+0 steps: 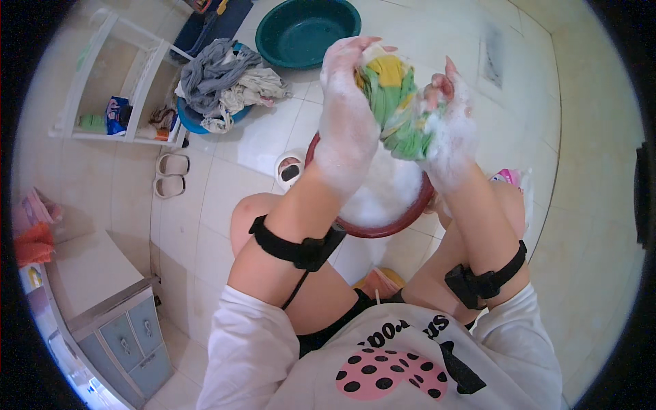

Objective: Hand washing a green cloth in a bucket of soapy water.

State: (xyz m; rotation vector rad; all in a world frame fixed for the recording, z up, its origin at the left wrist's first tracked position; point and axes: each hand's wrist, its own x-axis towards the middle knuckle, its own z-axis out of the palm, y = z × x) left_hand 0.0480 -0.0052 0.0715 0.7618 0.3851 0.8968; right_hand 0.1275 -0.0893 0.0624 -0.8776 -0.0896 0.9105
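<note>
Both of my hands are lathered with white suds and raised over a dark red basin [383, 229] full of foam. Between them hangs a wet, bunched green and yellow garment [391, 96]; its exact kind does not show. My left hand [345, 65] grips its upper left part, with the fingers partly hidden behind the cloth. My right hand [451, 102] is closed on the lower right part, one finger pointing up. Thick suds cover the right wrist and the cloth beside it.
Beyond the basin stands a dark green tub [307, 34]. Left of it, a blue basin [195, 123] holds piled grey and white clothes [225, 78]. A white shelf [130, 140], beige slippers [171, 175] and a grey cabinet [133, 342] line the left side. A pink packet [507, 176] lies right.
</note>
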